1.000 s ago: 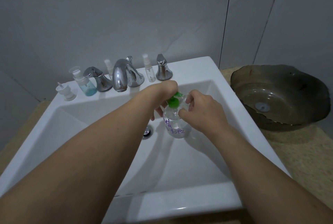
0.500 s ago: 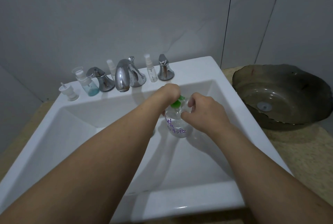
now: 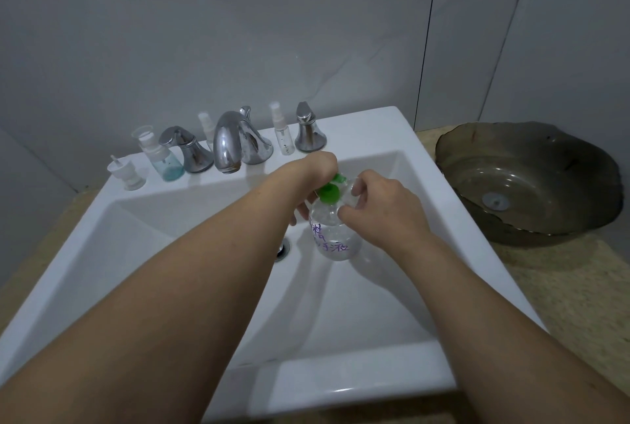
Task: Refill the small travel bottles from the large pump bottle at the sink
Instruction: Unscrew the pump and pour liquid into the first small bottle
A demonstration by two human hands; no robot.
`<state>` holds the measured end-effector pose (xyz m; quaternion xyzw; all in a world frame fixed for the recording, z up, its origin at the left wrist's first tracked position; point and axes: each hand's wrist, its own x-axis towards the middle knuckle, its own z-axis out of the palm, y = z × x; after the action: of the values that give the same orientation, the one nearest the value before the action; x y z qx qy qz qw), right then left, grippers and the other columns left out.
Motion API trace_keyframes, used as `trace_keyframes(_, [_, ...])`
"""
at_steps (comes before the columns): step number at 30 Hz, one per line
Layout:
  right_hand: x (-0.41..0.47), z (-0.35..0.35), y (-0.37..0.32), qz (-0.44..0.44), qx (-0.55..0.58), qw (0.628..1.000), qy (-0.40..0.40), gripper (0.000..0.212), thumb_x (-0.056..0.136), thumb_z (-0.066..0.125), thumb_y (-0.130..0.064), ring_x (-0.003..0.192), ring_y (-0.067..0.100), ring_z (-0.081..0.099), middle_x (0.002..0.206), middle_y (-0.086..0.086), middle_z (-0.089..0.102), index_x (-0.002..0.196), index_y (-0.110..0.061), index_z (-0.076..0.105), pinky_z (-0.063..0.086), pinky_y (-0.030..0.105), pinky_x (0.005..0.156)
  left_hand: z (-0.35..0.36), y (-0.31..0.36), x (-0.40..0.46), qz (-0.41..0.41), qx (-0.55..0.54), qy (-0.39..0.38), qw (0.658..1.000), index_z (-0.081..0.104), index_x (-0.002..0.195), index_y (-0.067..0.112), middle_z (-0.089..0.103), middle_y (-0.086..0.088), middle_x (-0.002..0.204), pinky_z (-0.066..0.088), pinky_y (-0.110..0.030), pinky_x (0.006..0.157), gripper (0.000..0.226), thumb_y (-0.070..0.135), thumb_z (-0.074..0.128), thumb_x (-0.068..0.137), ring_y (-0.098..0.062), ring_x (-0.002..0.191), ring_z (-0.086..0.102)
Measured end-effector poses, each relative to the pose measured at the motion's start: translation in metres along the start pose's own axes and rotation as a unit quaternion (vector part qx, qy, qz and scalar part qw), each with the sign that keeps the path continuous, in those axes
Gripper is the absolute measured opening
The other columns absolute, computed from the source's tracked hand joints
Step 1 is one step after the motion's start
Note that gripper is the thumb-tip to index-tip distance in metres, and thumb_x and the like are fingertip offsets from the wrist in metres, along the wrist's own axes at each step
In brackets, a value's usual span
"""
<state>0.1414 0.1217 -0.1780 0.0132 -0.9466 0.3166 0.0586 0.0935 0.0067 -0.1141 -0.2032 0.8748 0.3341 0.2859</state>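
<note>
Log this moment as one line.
left hand grips green pump | right hand holds pump bottle | over sink

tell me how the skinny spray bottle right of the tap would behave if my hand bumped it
The spray bottle is tall and narrow on a small base, so it would probably tip easily. It looks nearly empty, so likely light. It stands near the sink basin edge, so it might fall in.
</note>
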Motion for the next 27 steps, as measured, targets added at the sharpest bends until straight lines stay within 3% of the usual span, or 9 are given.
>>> trace_keyframes(8, [0.0,0.003,0.004,0.008,-0.015,1.0,-0.024,0.03,0.073,0.063,-0.043,0.086,0.022,0.06,0.091,-0.006,0.065,0.095,-0.026,0.053,0.045,0.031,0.073,0.012,0.0,0.012,-0.001,-0.036,0.047,0.998,0.058,0.109,-0.008,0.061,-0.028,0.109,0.055,-0.057,0.081,0.04,0.012,0.03,0.088,-0.049,0.089,0.065])
trace_keyframes(18, [0.001,0.0,-0.002,-0.005,0.001,1.0,0.006,0.029,0.073,0.064,-0.042,0.086,0.02,0.059,0.088,-0.007,0.064,0.095,-0.028,0.052,0.047,0.033,0.076,-0.006,-0.002,0.017,-0.002,-0.024,-0.042,0.999,0.062,0.109,0.002,0.065,-0.018,0.109,0.055,-0.051,0.077,0.047,0.034,0.039,0.083,-0.044,0.091,0.065])
trace_keyframes(27, [-0.001,-0.001,-0.001,0.0,0.006,1.0,-0.001,0.029,0.073,0.064,-0.041,0.086,0.022,0.06,0.09,-0.007,0.064,0.095,-0.026,0.053,0.048,0.034,0.077,-0.003,-0.002,0.018,0.008,-0.006,-0.024,1.0,0.064,0.106,0.004,0.067,-0.017,0.103,0.054,-0.054,0.078,0.047,0.031,0.035,0.08,-0.041,0.087,0.066])
